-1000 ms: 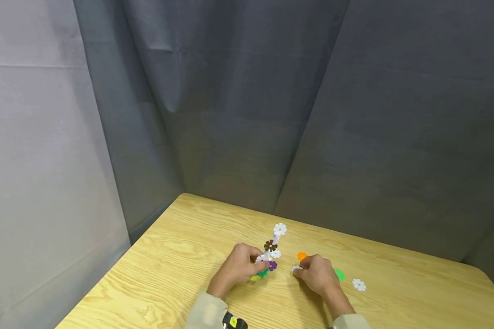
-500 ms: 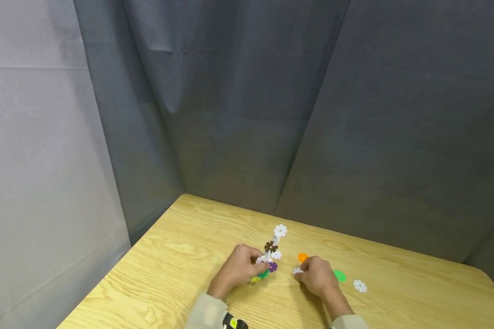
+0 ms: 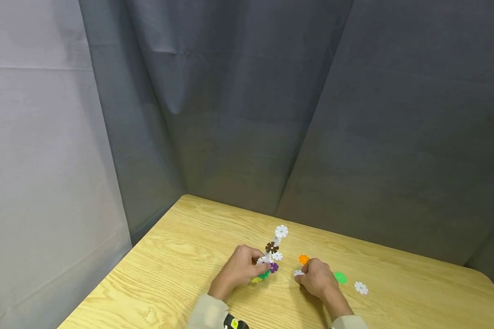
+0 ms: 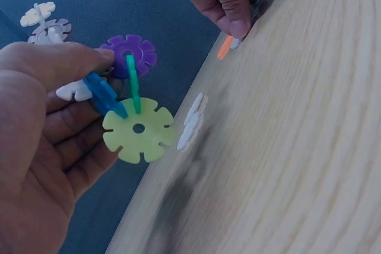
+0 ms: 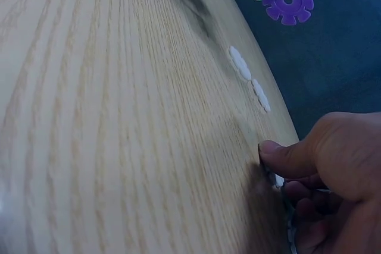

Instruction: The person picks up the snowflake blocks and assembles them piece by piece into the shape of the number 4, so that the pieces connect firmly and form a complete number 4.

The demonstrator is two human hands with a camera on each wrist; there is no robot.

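We see a wooden table (image 3: 177,256) set in the corner of a grey curtain backdrop (image 3: 313,114), and both hands work near its middle, a little apart from each other.

Our left hand (image 3: 238,269) has its fingers and thumb curled round a cluster of interlocked snowflake discs (image 3: 271,256). In the left wrist view the thumb lies over the top of the cluster while the fingers cup it from below; a blue disc (image 4: 104,94) sits between them, a green disc (image 4: 132,84) stands on edge, slotted into a pale yellow-green disc (image 4: 138,130), and a purple disc (image 4: 130,52) lies just behind. From the head view the cluster rises away from the hand through a brown disc (image 3: 271,247) to a white disc at the top (image 3: 281,231).

Our right hand (image 3: 318,278) rests on the table with its fingers curled, the thumb and fingertips pinching a small white disc (image 3: 298,273) at the table surface. In the right wrist view the thumb presses down right beside this piece, most of which the fingers hide.

Loose on the table lie an orange disc (image 3: 303,259) just beyond the right hand, a flat green disc (image 3: 340,277) just beside it, and a loose white disc (image 3: 360,287) further out.
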